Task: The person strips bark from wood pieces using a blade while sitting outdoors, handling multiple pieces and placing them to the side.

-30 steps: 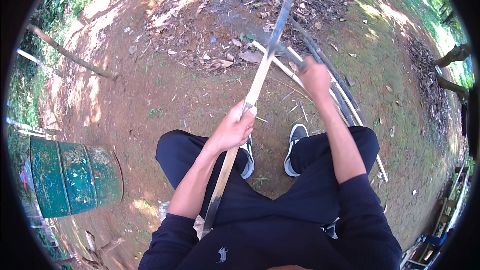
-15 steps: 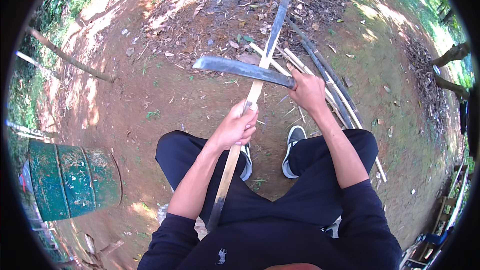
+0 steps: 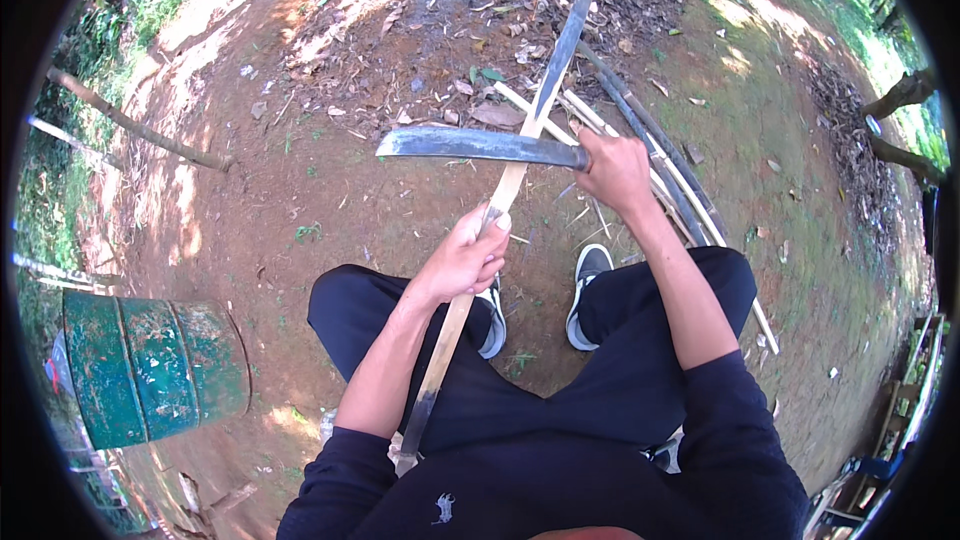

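Note:
My left hand [image 3: 467, 254] is closed round the middle of a long bamboo strip [image 3: 449, 345]. The strip slants from my lap up and away to the right; it is pale where shaved and dark at both ends. In my right hand [image 3: 614, 172] is the handle of a machete [image 3: 470, 143], its long dark blade pointing left. The blade lies across the strip above my left hand, touching or very close to it. The handle is mostly hidden by my fingers.
Several bamboo strips and poles [image 3: 672, 173] lie on the ground at the right, beyond my knee. A worn green metal drum [image 3: 155, 368] is at the left. Dry leaves [image 3: 440, 50] cover the soil ahead. My shoes [image 3: 592, 297] rest between the two.
The machete has shifted slightly to the left and its blade now lies more level across the strip. My left hand and the strip's lower end have moved a little left.

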The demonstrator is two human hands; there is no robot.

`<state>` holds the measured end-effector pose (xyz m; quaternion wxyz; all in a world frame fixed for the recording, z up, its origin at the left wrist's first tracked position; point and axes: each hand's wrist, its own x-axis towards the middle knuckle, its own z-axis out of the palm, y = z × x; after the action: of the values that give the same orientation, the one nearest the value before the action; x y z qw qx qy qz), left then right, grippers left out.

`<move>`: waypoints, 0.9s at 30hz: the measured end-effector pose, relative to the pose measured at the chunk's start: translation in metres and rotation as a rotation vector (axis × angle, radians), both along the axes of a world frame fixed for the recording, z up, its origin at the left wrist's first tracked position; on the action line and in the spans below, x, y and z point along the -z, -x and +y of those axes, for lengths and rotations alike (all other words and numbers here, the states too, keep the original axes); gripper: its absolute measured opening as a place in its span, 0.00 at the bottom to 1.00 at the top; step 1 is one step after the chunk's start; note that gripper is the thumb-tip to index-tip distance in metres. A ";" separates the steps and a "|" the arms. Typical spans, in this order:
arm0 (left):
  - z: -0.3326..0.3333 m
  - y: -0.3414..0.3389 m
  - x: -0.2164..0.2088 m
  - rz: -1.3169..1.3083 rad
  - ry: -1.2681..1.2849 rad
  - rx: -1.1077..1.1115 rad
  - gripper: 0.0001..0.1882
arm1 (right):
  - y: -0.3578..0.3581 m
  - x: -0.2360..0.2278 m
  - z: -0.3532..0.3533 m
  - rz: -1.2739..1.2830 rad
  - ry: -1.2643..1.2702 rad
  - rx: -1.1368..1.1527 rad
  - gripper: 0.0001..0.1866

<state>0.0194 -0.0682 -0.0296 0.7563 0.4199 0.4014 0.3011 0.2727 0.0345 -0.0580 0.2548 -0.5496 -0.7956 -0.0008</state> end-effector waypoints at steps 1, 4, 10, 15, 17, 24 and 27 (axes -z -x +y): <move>0.002 -0.001 -0.001 0.021 -0.020 0.000 0.12 | 0.000 0.000 -0.001 -0.007 -0.043 -0.032 0.07; 0.003 -0.004 -0.002 0.027 -0.012 -0.001 0.11 | 0.001 0.013 0.001 0.026 -0.127 -0.008 0.06; -0.010 -0.001 -0.003 0.018 0.033 0.027 0.10 | -0.049 0.012 0.043 0.232 0.180 0.530 0.09; -0.004 -0.004 0.005 -0.039 0.043 -0.018 0.08 | -0.033 0.021 0.023 0.279 0.159 0.317 0.09; 0.001 -0.006 0.003 -0.014 0.022 -0.016 0.09 | -0.005 0.012 0.002 0.211 0.222 0.123 0.07; 0.004 -0.003 -0.002 0.053 -0.025 0.002 0.10 | -0.003 0.026 0.010 0.005 -0.049 0.023 0.10; -0.003 0.005 0.002 0.121 0.007 -0.017 0.07 | 0.000 0.024 0.016 0.013 0.029 0.205 0.09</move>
<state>0.0145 -0.0708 -0.0314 0.7295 0.4312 0.4510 0.2802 0.2723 0.0507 -0.0825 0.2506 -0.6318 -0.7334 -0.0117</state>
